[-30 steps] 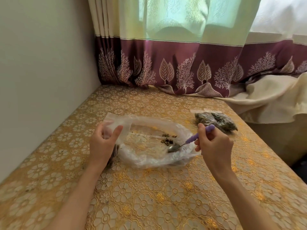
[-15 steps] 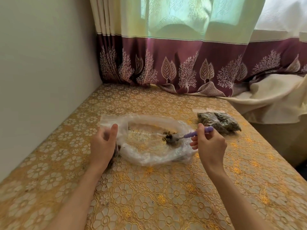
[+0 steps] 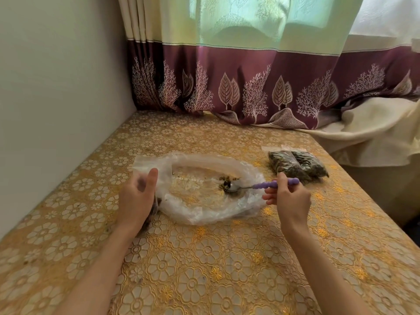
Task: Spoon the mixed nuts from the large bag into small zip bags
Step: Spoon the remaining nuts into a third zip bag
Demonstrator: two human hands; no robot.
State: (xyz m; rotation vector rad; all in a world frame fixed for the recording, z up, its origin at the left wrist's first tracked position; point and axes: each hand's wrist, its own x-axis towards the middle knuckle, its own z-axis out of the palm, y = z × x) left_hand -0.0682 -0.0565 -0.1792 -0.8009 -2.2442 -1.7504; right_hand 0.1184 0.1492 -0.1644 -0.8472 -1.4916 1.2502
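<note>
Few nuts (image 3: 227, 181) remain in the crumpled clear large bag (image 3: 204, 210).

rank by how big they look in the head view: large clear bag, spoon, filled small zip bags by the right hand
1. large clear bag
2. filled small zip bags, taken as a pair
3. spoon

The pair lies farther away, so its real size is unsure.

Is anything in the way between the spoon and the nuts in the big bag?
No, nothing visible. The right hand holds the purple-handled metal spoon, and its bowl already lies among the few dark mixed nuts inside the wide-open large clear plastic bag. The left hand grips a small clear zip bag at its left edge.
</note>
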